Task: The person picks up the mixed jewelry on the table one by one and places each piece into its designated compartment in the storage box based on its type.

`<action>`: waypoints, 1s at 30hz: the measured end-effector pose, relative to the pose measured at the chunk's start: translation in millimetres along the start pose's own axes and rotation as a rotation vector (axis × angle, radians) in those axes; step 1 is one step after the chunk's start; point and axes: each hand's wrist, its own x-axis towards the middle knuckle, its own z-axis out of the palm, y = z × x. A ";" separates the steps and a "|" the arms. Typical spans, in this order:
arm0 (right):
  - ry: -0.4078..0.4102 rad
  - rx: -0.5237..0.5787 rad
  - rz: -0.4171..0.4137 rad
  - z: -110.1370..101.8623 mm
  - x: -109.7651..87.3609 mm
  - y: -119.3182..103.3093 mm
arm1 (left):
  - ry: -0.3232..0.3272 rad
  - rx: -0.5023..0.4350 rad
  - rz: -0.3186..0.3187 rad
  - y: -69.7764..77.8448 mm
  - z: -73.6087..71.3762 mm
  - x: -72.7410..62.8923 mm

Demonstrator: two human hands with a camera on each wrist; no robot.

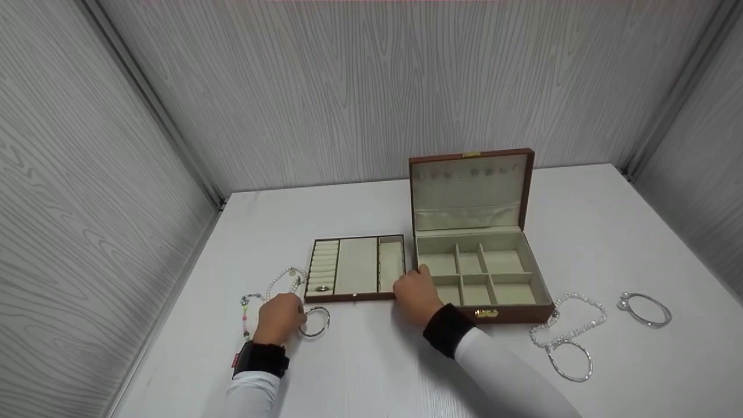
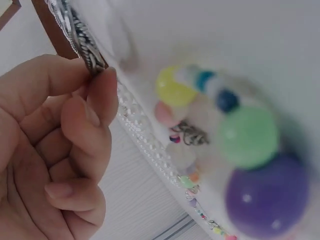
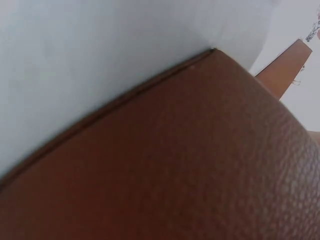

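My left hand (image 1: 281, 319) pinches a silver braided bangle (image 1: 317, 323) between thumb and index finger at the table's left side. In the left wrist view, the left hand (image 2: 65, 135) holds the bangle (image 2: 82, 42) at its top, the other fingers curled. My right hand (image 1: 417, 295) grips the left wall of the open brown jewelry box (image 1: 516, 314) near its front corner. Box leather (image 3: 200, 150) fills most of the right wrist view; the fingers are hidden there. A lift-out tray (image 1: 357, 267) lies left of the box, with a ring (image 1: 322, 288) in its ring rolls.
A pearl bracelet (image 1: 277, 278) and a colorful beaded bracelet (image 1: 245, 318) lie beside the left hand. To the right of the box are a clear beaded bracelet (image 1: 580, 331), a silver bangle (image 1: 572, 379) and another bangle with pearls (image 1: 662, 319). Walls stand behind and at both sides.
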 end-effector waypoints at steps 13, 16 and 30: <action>-0.021 0.583 0.036 -8.1 -11.2 0.5 | -0.031 -0.149 0.085 63.3 5.1 10.4; -0.049 0.701 0.054 -10.7 -12.7 4.4 | -0.002 -0.197 0.104 82.7 4.5 12.5; -0.007 0.852 0.330 -35.5 -2.4 51.5 | 0.043 -0.505 0.075 148.3 11.0 20.5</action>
